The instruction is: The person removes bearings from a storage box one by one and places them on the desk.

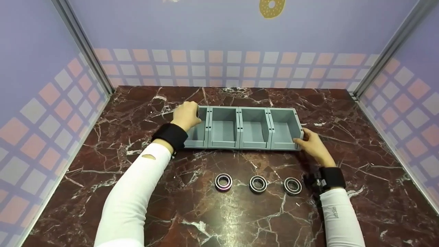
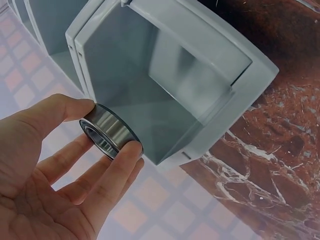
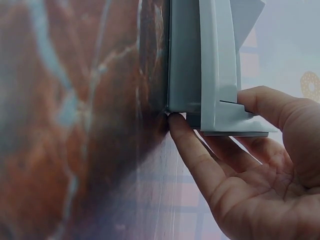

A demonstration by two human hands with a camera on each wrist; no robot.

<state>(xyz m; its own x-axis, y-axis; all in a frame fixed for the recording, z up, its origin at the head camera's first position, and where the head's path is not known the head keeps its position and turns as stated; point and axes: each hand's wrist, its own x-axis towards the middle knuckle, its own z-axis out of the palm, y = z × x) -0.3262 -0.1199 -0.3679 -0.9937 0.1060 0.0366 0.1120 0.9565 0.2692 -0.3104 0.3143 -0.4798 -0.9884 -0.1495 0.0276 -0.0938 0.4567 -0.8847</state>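
A row of joined grey bins (image 1: 223, 144) stands on the table, open at the top. My left hand (image 1: 186, 116) is over the leftmost bin. In the left wrist view it pinches a ball bearing (image 2: 111, 129) between thumb and fingertips, right at that bin's rim. At the opposite end, my right hand (image 1: 313, 146) grips the corner of the rightmost bin. The right wrist view has the thumb on the bin's rim (image 3: 227, 120) and the fingers against its outer side and underneath. Three more bearings, a left one (image 1: 223, 188), a middle one (image 1: 258, 190) and a right one (image 1: 292, 193), lie in front of the bins.
The table (image 1: 192, 219) has a dark red marbled top. A tiled back wall (image 1: 219, 31) and side walls (image 1: 31, 85) with metal corner posts enclose it on three sides.
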